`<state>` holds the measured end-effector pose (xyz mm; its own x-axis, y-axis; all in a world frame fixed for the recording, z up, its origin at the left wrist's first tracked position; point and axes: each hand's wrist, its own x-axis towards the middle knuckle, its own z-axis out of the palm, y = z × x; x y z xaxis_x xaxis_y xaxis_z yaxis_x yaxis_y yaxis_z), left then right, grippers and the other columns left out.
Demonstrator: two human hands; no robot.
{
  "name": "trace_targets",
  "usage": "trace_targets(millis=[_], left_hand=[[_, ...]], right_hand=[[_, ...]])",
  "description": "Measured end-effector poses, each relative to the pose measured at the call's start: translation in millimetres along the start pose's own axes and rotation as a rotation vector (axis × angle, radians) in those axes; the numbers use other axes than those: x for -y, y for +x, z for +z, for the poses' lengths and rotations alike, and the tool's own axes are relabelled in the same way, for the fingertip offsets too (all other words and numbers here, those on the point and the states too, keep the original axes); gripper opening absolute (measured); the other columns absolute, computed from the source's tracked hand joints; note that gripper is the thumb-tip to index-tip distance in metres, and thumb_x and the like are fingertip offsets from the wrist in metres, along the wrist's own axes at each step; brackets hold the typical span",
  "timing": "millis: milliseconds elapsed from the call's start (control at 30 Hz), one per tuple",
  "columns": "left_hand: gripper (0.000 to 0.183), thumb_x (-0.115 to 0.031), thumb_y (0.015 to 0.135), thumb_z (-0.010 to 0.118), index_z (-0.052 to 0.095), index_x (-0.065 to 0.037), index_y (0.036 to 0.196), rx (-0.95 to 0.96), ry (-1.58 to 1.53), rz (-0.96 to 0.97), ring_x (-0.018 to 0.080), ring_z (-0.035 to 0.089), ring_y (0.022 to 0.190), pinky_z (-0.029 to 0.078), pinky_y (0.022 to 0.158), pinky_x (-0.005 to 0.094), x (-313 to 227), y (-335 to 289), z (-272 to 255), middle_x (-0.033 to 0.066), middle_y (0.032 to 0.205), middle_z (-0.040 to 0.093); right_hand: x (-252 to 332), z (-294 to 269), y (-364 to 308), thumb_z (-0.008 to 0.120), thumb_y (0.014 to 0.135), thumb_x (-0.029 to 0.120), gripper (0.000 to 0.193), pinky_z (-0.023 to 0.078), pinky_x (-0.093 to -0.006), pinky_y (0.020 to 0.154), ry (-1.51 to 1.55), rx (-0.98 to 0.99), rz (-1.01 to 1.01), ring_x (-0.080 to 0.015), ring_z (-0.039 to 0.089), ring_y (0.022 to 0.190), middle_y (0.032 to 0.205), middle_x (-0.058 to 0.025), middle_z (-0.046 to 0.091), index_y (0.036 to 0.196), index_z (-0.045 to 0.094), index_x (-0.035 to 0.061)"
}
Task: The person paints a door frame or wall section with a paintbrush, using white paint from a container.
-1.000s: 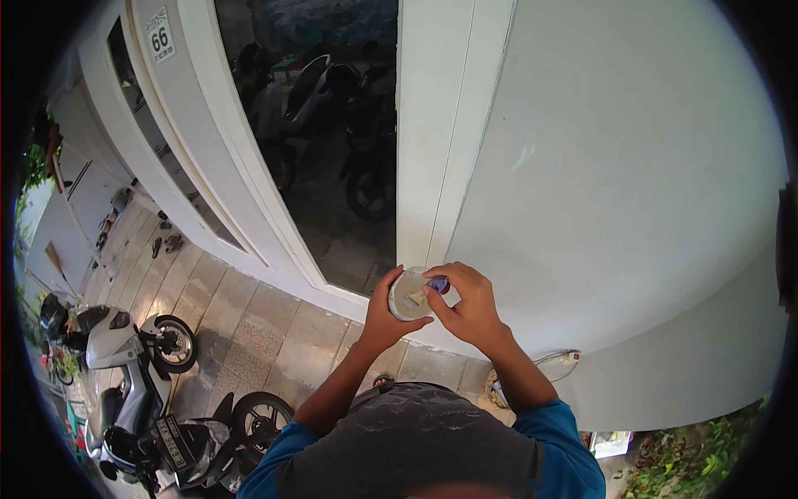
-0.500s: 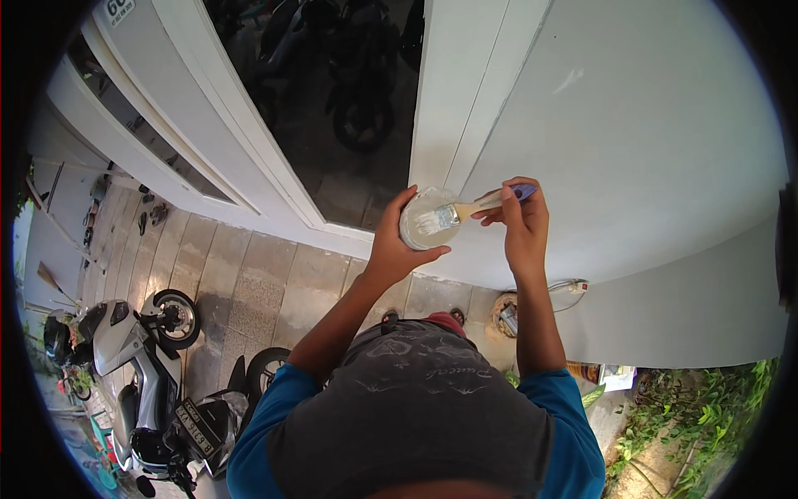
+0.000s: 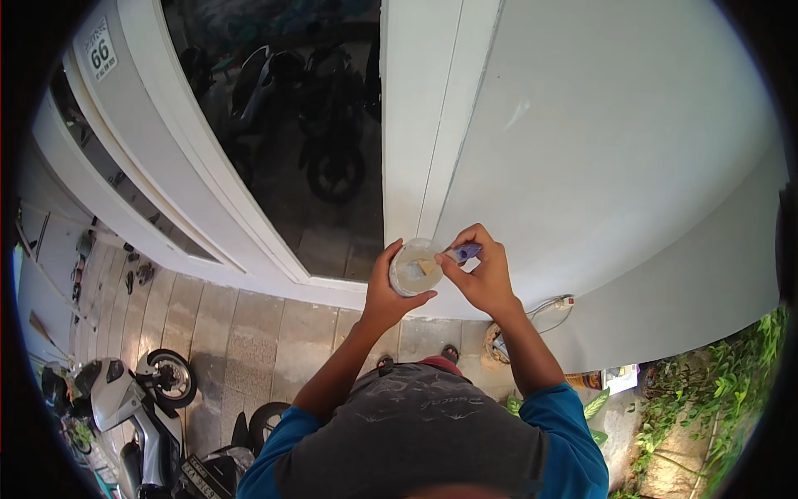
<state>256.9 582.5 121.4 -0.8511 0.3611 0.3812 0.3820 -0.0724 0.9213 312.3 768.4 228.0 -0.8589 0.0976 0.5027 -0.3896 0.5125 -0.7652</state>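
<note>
My left hand point(image 3: 386, 291) is wrapped round a small round tub point(image 3: 397, 279) of whitish paint, held in front of my chest. In my right hand point(image 3: 485, 270) is a paintbrush point(image 3: 468, 252) with a purple-ended handle, gripped between thumb and fingers. The brush's head reaches down into the tub, and its bristles are partly hidden inside. Just beyond the tub stands a white door frame point(image 3: 420, 125), beside a pale grey wall point(image 3: 598, 141).
Dark glass point(image 3: 283, 125) in the frame reflects motorbikes. A silver motorbike point(image 3: 137, 407) and a second motorbike point(image 3: 218, 470) stand on paving at the lower left. A cable with a socket point(image 3: 568, 301) lies by the wall, near a round basket point(image 3: 496, 343). Green plants point(image 3: 723, 407) grow at right.
The brush has gone from above the tub's rim down into it, with my right hand moving lower and closer. My view has tilted, so both hands and tub appear lower.
</note>
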Motion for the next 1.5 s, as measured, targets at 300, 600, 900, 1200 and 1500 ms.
trace_targets(millis=[300, 600, 900, 1200, 1500], left_hand=[[0.106, -0.016, 0.068, 0.097, 0.034, 0.0, 0.152, -0.006, -0.095, -0.014, 0.0261, 0.057, 0.129, 0.047, 0.108, 0.0387, 2, -1, -4, 0.0179, 0.14, 0.055], [0.106, -0.016, 0.067, 0.097, 0.035, -0.002, 0.152, -0.014, -0.096, -0.014, 0.0251, 0.058, 0.127, 0.049, 0.105, 0.0386, 5, -11, -9, 0.0164, 0.139, 0.056], [0.105, -0.016, 0.067, 0.097, 0.036, -0.002, 0.151, -0.043, -0.066, -0.03, 0.0252, 0.057, 0.127, 0.048, 0.106, 0.0391, 4, -19, -16, 0.0158, 0.139, 0.055], [0.106, -0.016, 0.066, 0.098, 0.036, -0.003, 0.151, -0.043, -0.052, -0.035, 0.0254, 0.057, 0.128, 0.048, 0.106, 0.0393, 12, -21, -20, 0.0159, 0.14, 0.054], [0.104, -0.01, 0.065, 0.096, 0.037, -0.003, 0.15, -0.055, -0.071, -0.089, 0.026, 0.056, 0.13, 0.047, 0.109, 0.0408, 14, -23, -21, 0.0144, 0.14, 0.055]], right_hand=[[4, -21, 15, 0.07, 0.094, 0.006, 0.017, 0.062, -0.0303, 0.069, 0.593, -0.151, 0.416, -0.0216, 0.075, 0.077, 0.091, -0.0129, 0.069, 0.106, 0.061, -0.0023], [77, -84, 111, 0.068, 0.098, 0.01, 0.016, 0.063, -0.0365, 0.083, 0.403, -0.498, -0.174, -0.0219, 0.072, 0.084, 0.095, -0.0121, 0.068, 0.102, 0.067, -0.0062], [134, -121, 191, 0.078, 0.087, 0.0, 0.01, 0.055, -0.0233, 0.069, -0.161, -0.731, -0.901, -0.0108, 0.07, 0.075, 0.086, -0.0041, 0.073, 0.093, 0.071, 0.0004], [103, -98, 194, 0.082, 0.078, -0.004, 0.021, 0.053, -0.026, 0.058, -0.489, -0.724, -1.02, -0.0156, 0.066, 0.065, 0.081, -0.0059, 0.067, 0.085, 0.063, 0.0038], [112, -87, 162, 0.079, 0.084, 0.001, 0.016, 0.054, -0.0299, 0.064, -0.518, -0.438, -0.644, -0.0203, 0.067, 0.068, 0.08, -0.0088, 0.066, 0.082, 0.063, 0.0]])
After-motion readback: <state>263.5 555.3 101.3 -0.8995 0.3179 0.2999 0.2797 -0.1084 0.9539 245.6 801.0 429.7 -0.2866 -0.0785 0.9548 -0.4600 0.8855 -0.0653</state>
